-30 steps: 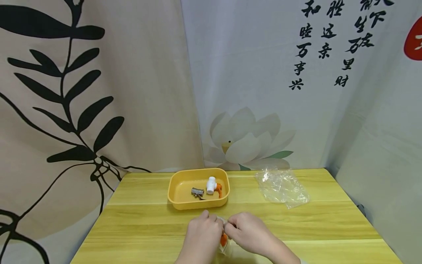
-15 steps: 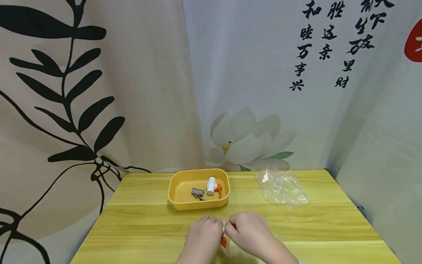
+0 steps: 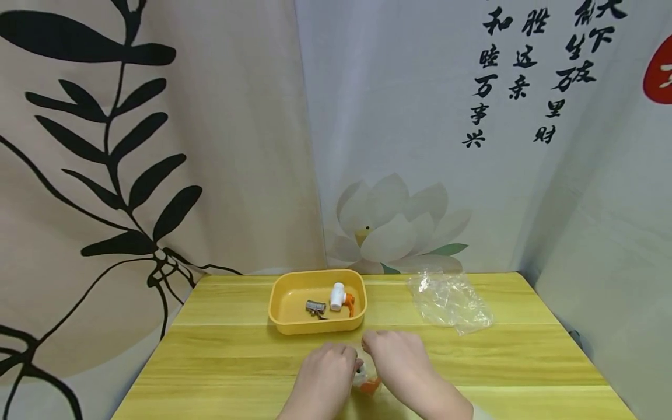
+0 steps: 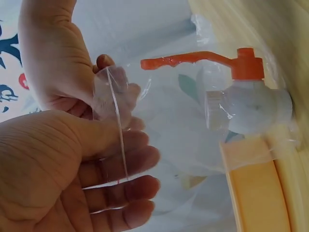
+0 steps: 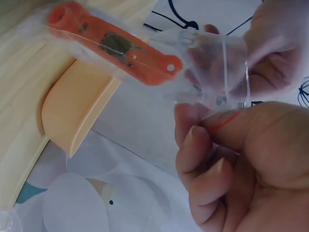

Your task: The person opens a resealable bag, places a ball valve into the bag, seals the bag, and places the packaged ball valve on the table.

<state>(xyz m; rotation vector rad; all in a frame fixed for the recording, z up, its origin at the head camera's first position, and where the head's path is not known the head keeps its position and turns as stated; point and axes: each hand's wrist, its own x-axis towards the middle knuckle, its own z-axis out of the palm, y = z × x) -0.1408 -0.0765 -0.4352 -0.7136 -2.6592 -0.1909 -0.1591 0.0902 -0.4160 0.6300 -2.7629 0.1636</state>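
Observation:
Both hands hold a clear zip bag (image 4: 169,121) above the table's near side. Inside it is a white plastic ball valve (image 4: 256,106) with an orange lever handle (image 5: 149,67). My left hand (image 3: 328,376) pinches the mouth end of the bag, thumb in front and fingers behind the film. Opposite it, my right hand (image 3: 401,367) pinches the bag's edge between thumb and curled index finger, beside a red zip line (image 5: 224,121). In the head view the hands partly hide the bag, and the valve's orange part shows below and between them.
Behind the hands a yellow tray (image 3: 286,328) holds a white fitting (image 3: 338,296) with an orange part and a small grey cylindrical piece (image 3: 315,306). A crumpled clear plastic bag (image 3: 451,300) lies at the back right of the wooden table (image 3: 210,361). Printed curtains hang behind.
My right hand has moved slightly up and away from the left, and more of the bag shows between them. The orange part inside has shifted right. The tray's contents look the same.

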